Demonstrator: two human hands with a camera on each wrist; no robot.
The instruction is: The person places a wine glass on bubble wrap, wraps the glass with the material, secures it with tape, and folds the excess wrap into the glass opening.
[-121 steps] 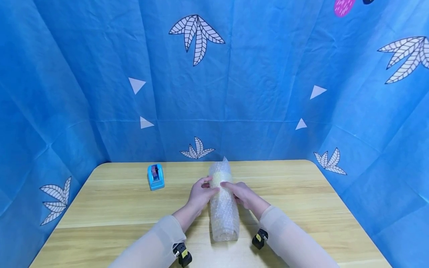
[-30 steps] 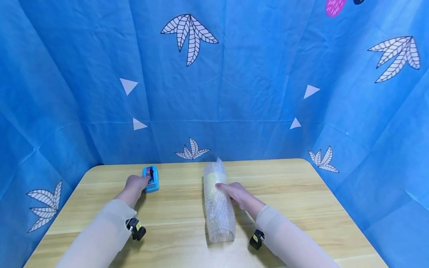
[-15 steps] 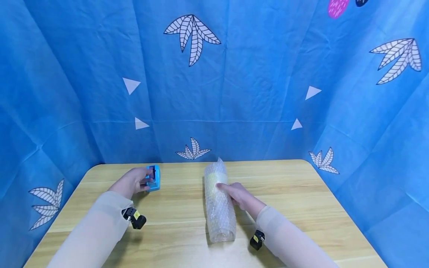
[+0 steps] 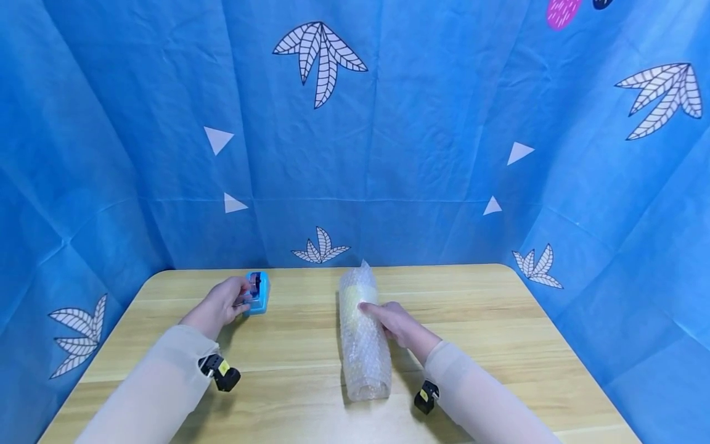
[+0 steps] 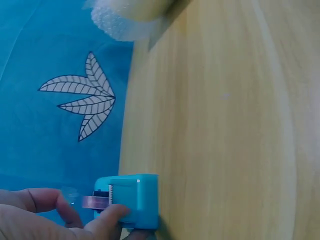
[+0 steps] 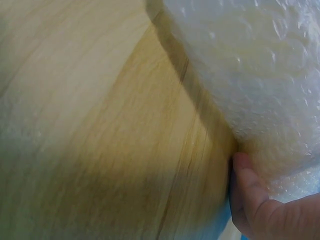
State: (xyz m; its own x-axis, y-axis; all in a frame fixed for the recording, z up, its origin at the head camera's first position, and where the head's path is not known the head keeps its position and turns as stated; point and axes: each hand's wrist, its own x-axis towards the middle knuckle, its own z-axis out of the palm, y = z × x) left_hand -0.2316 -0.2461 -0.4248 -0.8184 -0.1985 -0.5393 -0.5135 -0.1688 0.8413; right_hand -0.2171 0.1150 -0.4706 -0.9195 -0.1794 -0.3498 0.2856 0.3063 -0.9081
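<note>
A blue tape dispenser (image 4: 263,295) with a small roll of tape sits near the table's back edge, left of centre. My left hand (image 4: 224,301) grips it from its left side; in the left wrist view one fingertip presses the dispenser's body (image 5: 145,197). Another finger bends by the tape roll (image 5: 97,202), close to a clear scrap that looks like loose tape. A roll of bubble wrap (image 4: 366,364), with something pale yellow inside, lies lengthwise mid-table. My right hand (image 4: 395,322) holds it from the right, thumb on top, other fingers low against its side (image 6: 250,195).
The light wooden table (image 4: 299,345) has rounded back corners. A blue cloth (image 4: 432,123) with leaf and triangle prints hangs behind it and along both sides. Each sleeve bears a small black wrist camera (image 4: 226,377).
My left hand has left the bubble-wrap roll and gone left to the tape dispenser, turning there and shifting it slightly right. My right hand has stayed on the roll.
</note>
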